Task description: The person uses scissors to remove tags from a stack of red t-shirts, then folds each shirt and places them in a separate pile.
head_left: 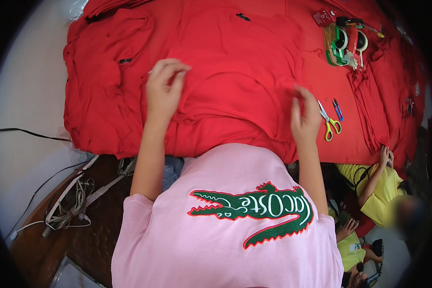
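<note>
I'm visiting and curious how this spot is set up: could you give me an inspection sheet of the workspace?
Surface: red-covered table, partly bare at right.
Job's things: red garment spread between the hands; another at left.
Clutter: yellow-handled scissors, blue thread snips, green tape dispenser.
Hands: left hand curled, grip unclear; right hand loosely open, blurred.
Cables: black cable, tangled white cords at left.
Surroundings: people in yellow tops, lower right.

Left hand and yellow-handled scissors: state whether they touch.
Apart: the head view shows red garment and the right hand between the left hand and yellow-handled scissors.
</note>
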`<state>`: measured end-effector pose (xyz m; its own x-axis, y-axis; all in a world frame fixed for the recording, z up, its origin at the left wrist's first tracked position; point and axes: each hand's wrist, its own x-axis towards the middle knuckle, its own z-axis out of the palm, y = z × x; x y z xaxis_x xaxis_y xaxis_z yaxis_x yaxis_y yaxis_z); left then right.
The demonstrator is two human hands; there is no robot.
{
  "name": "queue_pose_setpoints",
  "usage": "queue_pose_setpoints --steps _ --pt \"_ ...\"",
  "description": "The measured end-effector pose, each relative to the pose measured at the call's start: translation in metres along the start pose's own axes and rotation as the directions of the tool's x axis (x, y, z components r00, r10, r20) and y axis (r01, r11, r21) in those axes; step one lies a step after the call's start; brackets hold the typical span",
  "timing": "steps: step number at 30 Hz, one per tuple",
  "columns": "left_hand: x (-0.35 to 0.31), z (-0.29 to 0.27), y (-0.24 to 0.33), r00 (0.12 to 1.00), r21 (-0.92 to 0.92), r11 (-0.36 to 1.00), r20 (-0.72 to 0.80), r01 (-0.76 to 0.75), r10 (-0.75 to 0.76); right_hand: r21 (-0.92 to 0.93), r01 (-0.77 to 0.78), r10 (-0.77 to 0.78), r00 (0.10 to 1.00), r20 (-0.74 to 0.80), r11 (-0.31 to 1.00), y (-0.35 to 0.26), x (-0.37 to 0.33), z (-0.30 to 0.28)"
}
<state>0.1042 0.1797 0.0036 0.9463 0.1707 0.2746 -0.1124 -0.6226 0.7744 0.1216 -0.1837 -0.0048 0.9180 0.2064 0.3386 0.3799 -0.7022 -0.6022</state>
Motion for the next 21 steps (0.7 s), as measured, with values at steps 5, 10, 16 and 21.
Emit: queue_pose_setpoints --steps 5,10,16,21 --pt "0.010 0.060 -0.008 0.945 0.469 0.844 0.301 -0.260 0.124 -0.306 0.122 -0.029 0.956 0.293 0.944 -0.009 0.017 0.059" --pt "-0.007 0.072 -0.039 0.934 0.580 0.778 0.357 -0.240 0.021 -0.396 0.149 0.024 0.916 0.400 0.906 0.004 0.009 0.072" --pt "0.007 0.067 -0.031 0.930 0.537 0.822 0.368 -0.190 -0.025 -0.274 0.126 -0.001 0.910 0.414 0.954 0.018 0.035 0.060" --pt "0.093 0.061 -0.042 0.966 0.385 0.915 0.259 -0.122 0.020 -0.207 0.095 -0.079 0.993 0.086 0.974 0.069 0.122 0.055"
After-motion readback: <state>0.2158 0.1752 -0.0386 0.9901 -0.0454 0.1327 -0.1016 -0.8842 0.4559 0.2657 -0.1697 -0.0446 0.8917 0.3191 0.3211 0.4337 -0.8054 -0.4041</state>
